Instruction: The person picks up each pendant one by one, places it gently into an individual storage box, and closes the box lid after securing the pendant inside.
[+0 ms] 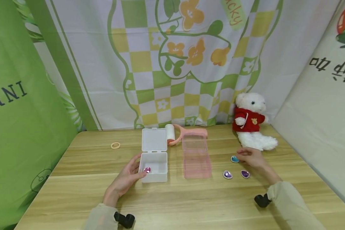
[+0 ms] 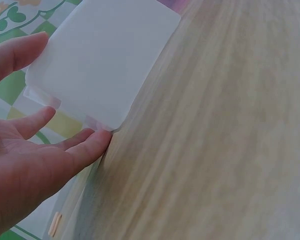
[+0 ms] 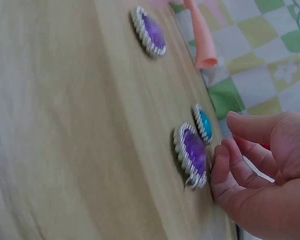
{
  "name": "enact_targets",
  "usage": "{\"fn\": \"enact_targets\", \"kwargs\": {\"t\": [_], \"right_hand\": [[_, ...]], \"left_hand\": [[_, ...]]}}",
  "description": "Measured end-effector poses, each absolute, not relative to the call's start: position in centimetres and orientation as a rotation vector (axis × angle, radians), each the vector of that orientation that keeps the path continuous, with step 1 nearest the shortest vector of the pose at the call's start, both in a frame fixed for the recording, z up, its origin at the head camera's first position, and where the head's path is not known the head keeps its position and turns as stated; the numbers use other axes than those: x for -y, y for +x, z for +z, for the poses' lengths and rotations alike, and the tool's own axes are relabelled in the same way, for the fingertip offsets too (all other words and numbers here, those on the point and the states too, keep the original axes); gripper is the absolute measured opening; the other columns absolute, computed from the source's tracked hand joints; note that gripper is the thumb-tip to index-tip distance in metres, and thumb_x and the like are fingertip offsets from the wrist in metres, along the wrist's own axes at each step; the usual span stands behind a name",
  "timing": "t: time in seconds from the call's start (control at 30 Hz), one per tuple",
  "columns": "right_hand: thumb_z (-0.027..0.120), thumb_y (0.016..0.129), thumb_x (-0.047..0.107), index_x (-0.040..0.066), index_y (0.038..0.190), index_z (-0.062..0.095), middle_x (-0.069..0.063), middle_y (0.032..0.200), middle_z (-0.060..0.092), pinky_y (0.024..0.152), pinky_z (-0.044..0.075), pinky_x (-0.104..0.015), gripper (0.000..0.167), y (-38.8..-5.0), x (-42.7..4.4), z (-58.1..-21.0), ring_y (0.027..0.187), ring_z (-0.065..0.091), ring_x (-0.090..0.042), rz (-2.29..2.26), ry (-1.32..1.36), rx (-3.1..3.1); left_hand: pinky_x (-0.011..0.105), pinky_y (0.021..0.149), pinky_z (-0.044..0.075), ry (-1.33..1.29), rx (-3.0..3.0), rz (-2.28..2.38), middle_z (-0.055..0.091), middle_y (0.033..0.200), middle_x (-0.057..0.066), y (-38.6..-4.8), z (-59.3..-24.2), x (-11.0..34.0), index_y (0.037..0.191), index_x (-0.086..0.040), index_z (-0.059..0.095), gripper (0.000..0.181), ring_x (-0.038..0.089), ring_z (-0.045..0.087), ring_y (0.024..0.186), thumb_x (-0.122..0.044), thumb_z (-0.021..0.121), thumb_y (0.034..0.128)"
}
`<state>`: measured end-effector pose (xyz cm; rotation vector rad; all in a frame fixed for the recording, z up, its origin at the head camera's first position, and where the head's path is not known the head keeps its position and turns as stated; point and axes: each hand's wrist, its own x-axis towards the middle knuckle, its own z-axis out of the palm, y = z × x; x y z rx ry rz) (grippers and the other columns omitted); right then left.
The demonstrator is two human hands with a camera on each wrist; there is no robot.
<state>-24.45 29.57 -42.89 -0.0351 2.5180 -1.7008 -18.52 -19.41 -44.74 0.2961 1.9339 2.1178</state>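
My left hand (image 1: 127, 176) rests against the white box (image 1: 154, 177), its lid (image 1: 154, 140) raised at the back. In the left wrist view the thumb lies at the top edge, while nearly straight fingertips touch the side low down. A pink gem (image 1: 147, 170) shows inside the box, just beyond the thumb. On the right, my right hand (image 1: 252, 157) reaches beside a blue teardrop gem (image 1: 234, 159) with a beaded silver rim. In the right wrist view its thumb and fingers stand apart, nothing visible between them. Two purple gems (image 1: 227, 174) (image 1: 245, 174) lie nearer the front.
A pink see-through case (image 1: 197, 167) stands open in the middle. Behind it lies a lint roller (image 1: 170, 134) with a peach handle. A white plush bear (image 1: 250, 121) in red sits at the back right; a yellowish ring (image 1: 115, 145) lies at the left.
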Motion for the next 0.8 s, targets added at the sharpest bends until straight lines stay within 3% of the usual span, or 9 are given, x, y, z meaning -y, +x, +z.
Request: {"fn": "enact_targets", "kwargs": {"t": [0.13,0.3,0.8], "right_hand": [[0.062,0.092,0.009,-0.022,0.122,0.043,0.006,0.085,0.066,0.067,0.053,-0.025,0.047,-24.78,-30.33,-43.3,0.073,0.061,-0.006,-1.698,-0.016,-2.482],[0.063,0.092,0.011,-0.021,0.122,0.045,0.005,0.084,0.065,0.066,0.052,-0.024,0.047,-24.97,-30.42,-43.36,0.073,0.06,-0.006,-1.638,-0.005,-2.483],[0.076,0.082,0.018,-0.012,0.109,0.064,-0.007,0.087,0.065,0.063,0.047,-0.021,0.042,-24.92,-29.85,-43.41,0.077,0.054,-0.009,-1.302,-0.098,-2.774]], "left_hand": [[0.034,0.099,0.04,0.294,-1.944,2.107,0.025,0.148,0.032,-18.51,-44.72,19.42,0.152,-0.008,0.015,0.082,0.042,0.031,0.133,0.002,0.063,0.0871],[0.034,0.099,0.04,0.288,-1.949,2.099,0.025,0.148,0.032,-18.46,-44.62,19.41,0.152,-0.008,0.015,0.082,0.042,0.032,0.132,0.003,0.063,0.0869],[0.034,0.101,0.037,0.276,-1.934,2.1,0.024,0.15,0.031,-18.43,-44.66,19.41,0.152,-0.008,0.015,0.082,0.041,0.028,0.136,0.002,0.063,0.0875]]}}
